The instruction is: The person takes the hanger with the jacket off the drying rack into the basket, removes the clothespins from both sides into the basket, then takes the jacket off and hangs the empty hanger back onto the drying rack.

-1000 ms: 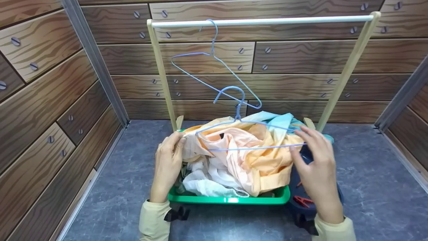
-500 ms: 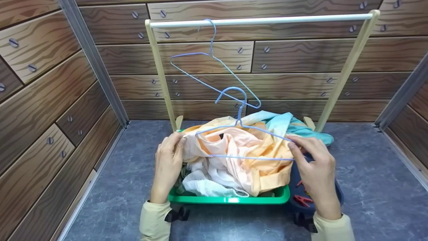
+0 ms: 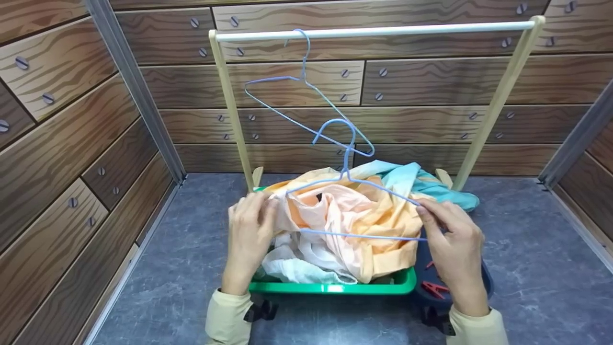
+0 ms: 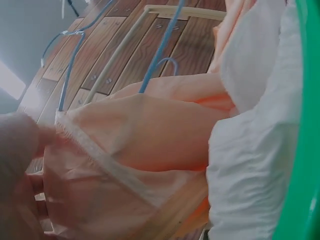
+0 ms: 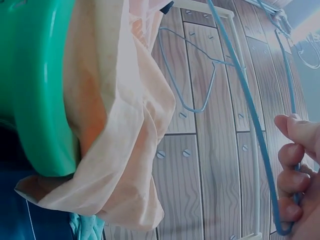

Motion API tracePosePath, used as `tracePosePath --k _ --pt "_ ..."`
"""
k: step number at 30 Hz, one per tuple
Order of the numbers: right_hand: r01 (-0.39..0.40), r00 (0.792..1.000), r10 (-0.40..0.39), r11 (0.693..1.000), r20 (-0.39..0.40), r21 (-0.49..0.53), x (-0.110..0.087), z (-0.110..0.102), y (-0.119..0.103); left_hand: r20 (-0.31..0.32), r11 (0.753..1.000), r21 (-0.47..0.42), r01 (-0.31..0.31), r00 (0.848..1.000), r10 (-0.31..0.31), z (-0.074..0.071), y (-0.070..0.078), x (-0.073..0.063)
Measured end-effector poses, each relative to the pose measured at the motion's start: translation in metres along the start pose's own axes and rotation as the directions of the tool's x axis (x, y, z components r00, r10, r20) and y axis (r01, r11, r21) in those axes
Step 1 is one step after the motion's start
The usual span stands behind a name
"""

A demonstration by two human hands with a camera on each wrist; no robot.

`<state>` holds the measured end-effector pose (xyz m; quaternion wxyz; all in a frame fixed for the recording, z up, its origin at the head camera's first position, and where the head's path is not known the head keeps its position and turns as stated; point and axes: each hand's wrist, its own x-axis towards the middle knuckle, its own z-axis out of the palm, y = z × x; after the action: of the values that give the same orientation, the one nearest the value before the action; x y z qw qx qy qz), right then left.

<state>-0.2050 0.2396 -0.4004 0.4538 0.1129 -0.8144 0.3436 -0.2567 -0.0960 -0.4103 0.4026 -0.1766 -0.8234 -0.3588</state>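
Observation:
In the head view a blue wire hanger (image 3: 366,235) stands upright over the laundry, hook up. Its left end is tucked behind the edge of a pale peach garment (image 3: 306,213). My left hand (image 3: 249,235) pinches that edge; in the left wrist view the garment (image 4: 127,130) is drawn up with the hanger's blue wire (image 4: 162,47) passing behind it. My right hand (image 3: 455,244) grips the hanger's right shoulder, thumb and fingers curled round the wire in the right wrist view. The rest of the garment lies on the pile in a green basket (image 3: 330,288).
Another blue hanger (image 3: 330,100) hangs from the white rail (image 3: 383,32) of a wooden-legged rack behind. White cloth (image 3: 306,268) and turquoise cloth (image 3: 440,189) share the basket area. A dark blue tub (image 3: 483,278) with red clothespins (image 3: 435,289) stands at the right.
My right hand has closed on the hanger's right end, which dipped lower. The hanger has shifted slightly right. My left hand moved a little right with the garment edge.

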Motion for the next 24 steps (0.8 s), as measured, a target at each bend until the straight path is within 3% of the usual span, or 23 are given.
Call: tracePosePath --k 3,6,9,17,24 --pt "-0.007 1.000 0.008 1.000 -0.020 0.002 -0.001 0.000 -0.001 -0.007 0.992 0.126 -0.029 1.000 0.030 0.008 0.007 -0.002" --pt "-0.003 0.999 0.004 1.000 -0.041 0.008 -0.001 0.001 -0.002 -0.013 0.967 0.254 -0.032 0.999 0.037 0.015 0.012 -0.005" --pt "0.006 0.998 -0.005 1.000 -0.059 0.020 -0.001 0.002 -0.003 -0.033 0.946 0.325 -0.019 0.999 0.032 0.021 0.015 -0.008" --pt "0.003 0.998 -0.001 0.999 -0.056 0.032 -0.001 -0.001 -0.001 -0.085 0.934 0.357 -0.026 0.995 0.060 0.022 0.018 -0.010" --pt "-0.008 0.997 0.012 0.999 -0.076 0.050 -0.002 -0.002 0.003 -0.170 0.958 0.283 -0.044 0.981 0.095 0.019 0.018 -0.009"
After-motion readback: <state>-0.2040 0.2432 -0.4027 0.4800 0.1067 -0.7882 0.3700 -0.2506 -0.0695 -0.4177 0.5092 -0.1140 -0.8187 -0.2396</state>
